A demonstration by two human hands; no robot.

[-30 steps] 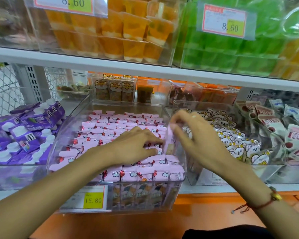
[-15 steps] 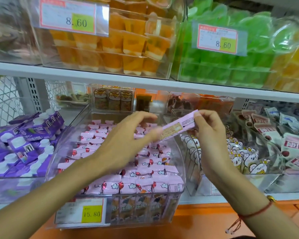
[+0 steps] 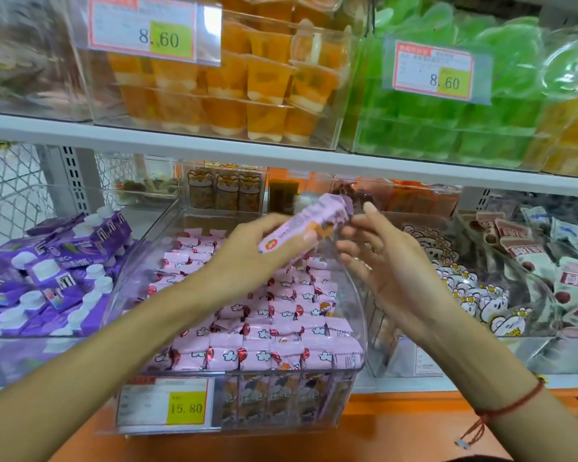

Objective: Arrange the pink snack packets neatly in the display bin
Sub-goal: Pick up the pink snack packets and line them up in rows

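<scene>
1. The left hand [image 3: 247,258] has its fingers curled round a single pink packet [image 3: 306,223] and grips the lower end, so the packet slants up towards one o'clock above the bin; lifted clear like this, it can be turned to match the rows before it goes down.
2. The right hand [image 3: 384,265] sits at three o'clock of the packet with its fingers loosely spread and slightly bent. Its fingertips [image 3: 369,208] are just beside the packet's upper crimped end; whether they touch it I cannot tell. It looks placed to steady or straighten that end.
3. Below both hands, the pink snack packets [image 3: 267,328] lie in overlapping rows inside the clear display bin [image 3: 359,328], printed faces up, and fill most of it. The rows run from twelve o'clock down to six o'clock, which is probably why the raised packet is held lengthwise.
4. A price tag [image 3: 166,406] reading 15.80 hangs on the bin's front wall at seven o'clock.
5. At nine o'clock of the bin lie purple cartons [image 3: 57,261]; at three o'clock, a neighbouring bin holds white cartoon packets [image 3: 481,298].
6. My judgement: the arranging is well along, and the held packet needs a slot among the rows.
</scene>
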